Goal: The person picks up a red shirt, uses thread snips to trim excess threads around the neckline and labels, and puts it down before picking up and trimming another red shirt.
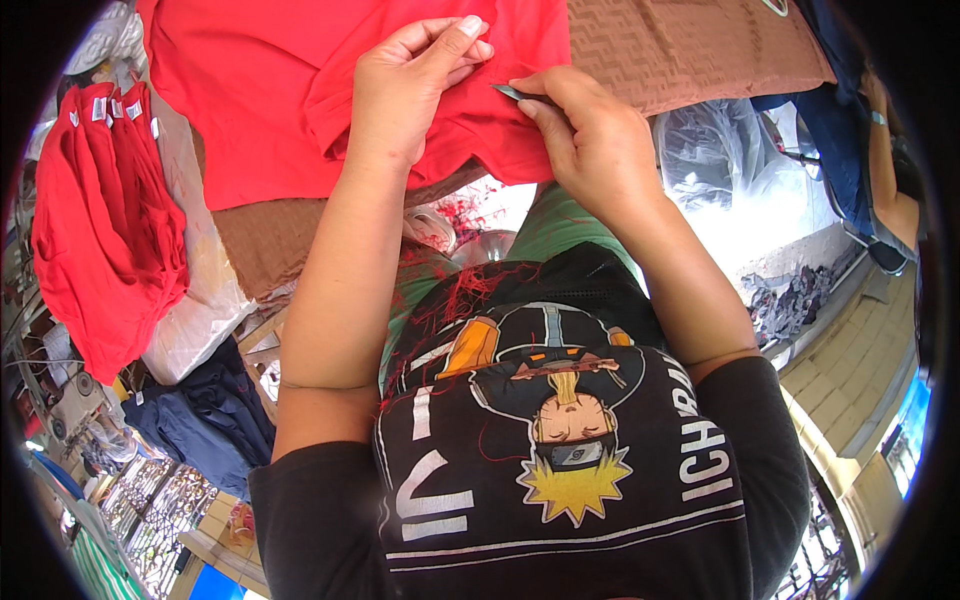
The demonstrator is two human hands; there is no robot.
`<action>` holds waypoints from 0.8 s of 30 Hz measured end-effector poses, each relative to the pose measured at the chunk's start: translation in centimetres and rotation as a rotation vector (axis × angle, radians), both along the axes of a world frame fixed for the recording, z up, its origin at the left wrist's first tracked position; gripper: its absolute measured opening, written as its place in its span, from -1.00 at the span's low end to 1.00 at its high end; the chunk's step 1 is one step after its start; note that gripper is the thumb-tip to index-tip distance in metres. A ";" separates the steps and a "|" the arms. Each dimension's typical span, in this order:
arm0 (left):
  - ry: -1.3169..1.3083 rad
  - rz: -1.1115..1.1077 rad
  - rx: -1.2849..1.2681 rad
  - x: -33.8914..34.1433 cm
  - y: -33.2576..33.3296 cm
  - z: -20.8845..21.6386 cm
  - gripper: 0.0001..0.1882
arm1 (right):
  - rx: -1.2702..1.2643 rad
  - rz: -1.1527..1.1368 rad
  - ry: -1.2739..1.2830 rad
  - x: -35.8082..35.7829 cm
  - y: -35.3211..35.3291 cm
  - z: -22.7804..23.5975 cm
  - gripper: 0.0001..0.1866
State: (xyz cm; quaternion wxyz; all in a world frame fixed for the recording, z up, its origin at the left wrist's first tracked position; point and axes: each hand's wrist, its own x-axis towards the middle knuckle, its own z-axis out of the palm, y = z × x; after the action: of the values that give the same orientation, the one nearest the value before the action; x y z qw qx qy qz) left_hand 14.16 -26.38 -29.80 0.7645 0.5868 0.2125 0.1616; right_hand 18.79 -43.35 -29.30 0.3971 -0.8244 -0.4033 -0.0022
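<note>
Red cloth [270, 110] lies spread across my lap side of a brown padded surface. Above it, my left hand [415, 85] is closed in a pinch, thumb against curled fingers; whatever it pinches is too small to make out. My right hand [595, 130] grips a small pointed metal blade [510, 92] between thumb and fingers. The blade's tip points left toward the left hand, over the red cloth, and the rest is hidden inside the hand. Loose red threads [470, 290] cling to my black shirt.
The brown patterned cloth [700, 50] covers the work surface. Red garments with white labels [105, 220] hang in a bundle at left, above dark blue cloth [205, 415]. Clear plastic [710, 150] lies to the right. Another person's arm [880, 150] shows at the far right.
</note>
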 end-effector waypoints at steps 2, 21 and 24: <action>-0.009 0.002 -0.026 0.0 0.0 0.1 -0.79 | 0.028 -0.017 0.025 0.0 -0.1 -0.1 -0.86; 0.052 -0.926 1.015 -12.1 2.2 14.9 -0.87 | 0.184 -0.190 0.061 3.0 -3.8 3.9 -0.75; 0.052 -0.906 0.820 -11.0 1.6 14.5 -0.86 | 0.211 -0.212 0.100 2.9 -4.5 3.2 -0.75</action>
State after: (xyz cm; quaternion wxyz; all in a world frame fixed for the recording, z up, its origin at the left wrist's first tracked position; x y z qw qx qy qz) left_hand 3.17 -24.80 -15.30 0.4636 0.8690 -0.1192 -0.1253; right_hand 21.70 -47.81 -26.14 0.4988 -0.8151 -0.2910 -0.0454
